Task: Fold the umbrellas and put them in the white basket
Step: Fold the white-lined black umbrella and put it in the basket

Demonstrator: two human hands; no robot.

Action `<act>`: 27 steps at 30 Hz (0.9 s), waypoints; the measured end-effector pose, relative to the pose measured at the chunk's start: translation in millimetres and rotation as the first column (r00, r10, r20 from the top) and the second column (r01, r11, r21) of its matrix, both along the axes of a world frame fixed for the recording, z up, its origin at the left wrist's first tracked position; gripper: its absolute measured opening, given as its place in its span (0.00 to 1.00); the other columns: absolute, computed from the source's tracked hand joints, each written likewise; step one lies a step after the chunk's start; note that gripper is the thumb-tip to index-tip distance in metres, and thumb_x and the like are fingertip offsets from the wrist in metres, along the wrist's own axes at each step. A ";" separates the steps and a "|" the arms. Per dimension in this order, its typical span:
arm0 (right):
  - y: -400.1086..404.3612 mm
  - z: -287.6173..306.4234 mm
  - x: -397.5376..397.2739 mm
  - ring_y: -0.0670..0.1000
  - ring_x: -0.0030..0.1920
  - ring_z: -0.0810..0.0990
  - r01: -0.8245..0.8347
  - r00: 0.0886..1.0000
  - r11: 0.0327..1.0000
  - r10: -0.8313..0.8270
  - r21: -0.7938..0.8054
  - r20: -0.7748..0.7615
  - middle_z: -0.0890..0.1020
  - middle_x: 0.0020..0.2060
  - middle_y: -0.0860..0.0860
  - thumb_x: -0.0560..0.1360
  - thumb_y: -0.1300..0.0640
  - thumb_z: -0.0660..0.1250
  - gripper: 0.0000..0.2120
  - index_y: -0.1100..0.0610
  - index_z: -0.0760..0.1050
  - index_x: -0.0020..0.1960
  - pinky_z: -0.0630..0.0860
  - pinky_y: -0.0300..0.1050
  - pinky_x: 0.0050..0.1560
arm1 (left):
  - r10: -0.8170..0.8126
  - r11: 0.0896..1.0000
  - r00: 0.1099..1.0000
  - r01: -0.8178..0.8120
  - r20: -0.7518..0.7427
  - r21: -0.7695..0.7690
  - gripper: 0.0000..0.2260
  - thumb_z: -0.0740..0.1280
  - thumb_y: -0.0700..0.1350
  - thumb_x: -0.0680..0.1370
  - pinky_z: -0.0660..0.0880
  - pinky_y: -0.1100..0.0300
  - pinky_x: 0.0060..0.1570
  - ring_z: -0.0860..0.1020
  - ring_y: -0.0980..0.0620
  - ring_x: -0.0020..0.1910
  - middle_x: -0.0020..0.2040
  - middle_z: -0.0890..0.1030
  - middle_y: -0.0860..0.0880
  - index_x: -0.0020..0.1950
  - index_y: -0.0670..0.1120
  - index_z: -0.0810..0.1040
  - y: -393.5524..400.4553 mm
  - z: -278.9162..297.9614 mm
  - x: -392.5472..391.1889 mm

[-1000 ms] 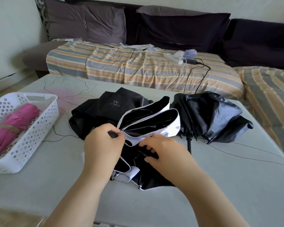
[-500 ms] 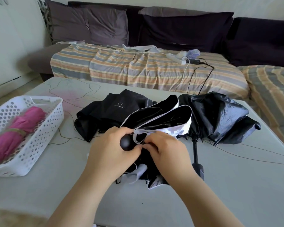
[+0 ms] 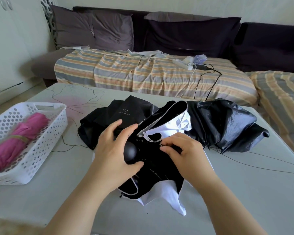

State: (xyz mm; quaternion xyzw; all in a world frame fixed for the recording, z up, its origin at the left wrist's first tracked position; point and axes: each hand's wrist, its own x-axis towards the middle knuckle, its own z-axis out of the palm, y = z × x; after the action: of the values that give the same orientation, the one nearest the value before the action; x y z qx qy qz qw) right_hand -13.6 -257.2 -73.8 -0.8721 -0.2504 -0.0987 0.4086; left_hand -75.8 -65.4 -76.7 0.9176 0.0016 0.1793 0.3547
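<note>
A black-and-white umbrella (image 3: 161, 170) lies loose at the table's middle. My left hand (image 3: 115, 150) holds its round black handle (image 3: 130, 152) between thumb and palm, fingers stretched over the black cloth. My right hand (image 3: 183, 150) pinches a rib tip and cloth at the umbrella's centre. Behind it lie a matte black umbrella (image 3: 126, 111) marked "UV" and a shiny black umbrella (image 3: 227, 122), both unfolded. The white basket (image 3: 46, 138) stands at the left with a folded pink umbrella (image 3: 19, 141) inside.
The grey table (image 3: 244, 192) has thin black line markings. Behind it runs a sofa with a striped cover (image 3: 143, 73), dark cushions, a white power strip (image 3: 182, 63) and black cables. White cabinet doors stand at the far left.
The umbrella has been drawn closer and its canopy has spread out, white cloth now showing at the front. My left hand has shifted along the handle; my right hand moved right, pinching a rib.
</note>
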 end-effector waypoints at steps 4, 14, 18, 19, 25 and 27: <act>0.5 -0.6 -0.3 0.43 0.47 0.78 -0.004 1.000 1.000 0.004 -0.006 -0.001 0.79 0.43 0.38 0.74 0.56 0.70 0.06 0.46 0.80 0.43 0.74 0.39 0.50 | -0.080 0.954 0.985 0.030 -0.156 -0.297 0.38 0.76 0.46 0.67 0.64 0.80 0.48 0.68 0.75 0.57 0.61 0.71 0.67 0.66 0.73 0.60 5.7 2.3 2.5; -2.0 -3.8 3.5 0.44 0.45 0.78 -0.011 1.000 0.998 0.012 0.068 -0.021 0.79 0.40 0.40 0.73 0.58 0.72 0.05 0.48 0.81 0.41 0.74 0.40 0.48 | -0.238 0.915 0.968 0.195 -0.081 -0.352 0.36 0.77 0.53 0.60 0.63 0.80 0.53 0.69 0.68 0.61 0.60 0.71 0.66 0.63 0.74 0.67 -5.7 -8.6 10.1; 3.3 -4.5 1.7 0.44 0.45 0.77 -0.032 0.999 0.999 0.033 0.042 -0.005 0.79 0.39 0.39 0.72 0.57 0.72 0.06 0.45 0.80 0.43 0.73 0.38 0.48 | -0.229 0.938 0.973 0.229 0.030 -0.262 0.31 0.70 0.61 0.60 0.60 0.78 0.58 0.66 0.66 0.65 0.63 0.65 0.67 0.62 0.72 0.67 -14.8 -7.8 12.6; 4.0 -3.5 1.1 0.44 0.45 0.77 -0.038 0.999 0.998 0.039 0.053 -0.009 0.79 0.39 0.40 0.72 0.57 0.72 0.06 0.45 0.80 0.43 0.72 0.37 0.47 | -0.223 0.936 0.973 0.229 0.052 -0.266 0.30 0.70 0.61 0.60 0.59 0.80 0.58 0.64 0.68 0.66 0.65 0.63 0.69 0.61 0.71 0.68 -15.3 -6.2 12.7; 6.5 6.1 -4.8 0.43 0.44 0.78 -0.067 0.991 0.985 0.084 0.157 -0.106 0.80 0.37 0.41 0.71 0.62 0.73 0.06 0.51 0.82 0.41 0.69 0.29 0.47 | -0.258 0.904 0.964 0.264 0.063 -0.336 0.21 0.72 0.57 0.61 0.66 0.73 0.58 0.71 0.65 0.63 0.64 0.72 0.67 0.54 0.61 0.76 -16.5 3.2 9.8; 7.8 8.7 -6.9 0.41 0.44 0.79 -0.053 0.983 0.980 0.084 0.189 -0.163 0.81 0.38 0.40 0.71 0.62 0.73 0.08 0.49 0.82 0.39 0.70 0.29 0.48 | -0.277 0.879 0.960 0.267 0.032 -0.395 0.22 0.72 0.57 0.61 0.67 0.75 0.54 0.74 0.64 0.60 0.57 0.77 0.65 0.55 0.64 0.75 -17.9 5.6 8.3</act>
State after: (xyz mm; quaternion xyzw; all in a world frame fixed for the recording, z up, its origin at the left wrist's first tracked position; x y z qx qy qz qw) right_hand -20.5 -249.4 -65.1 -0.8266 -0.2343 -0.0325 0.5106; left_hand -67.5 -83.4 -71.1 0.8202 -0.0863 0.1120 0.5544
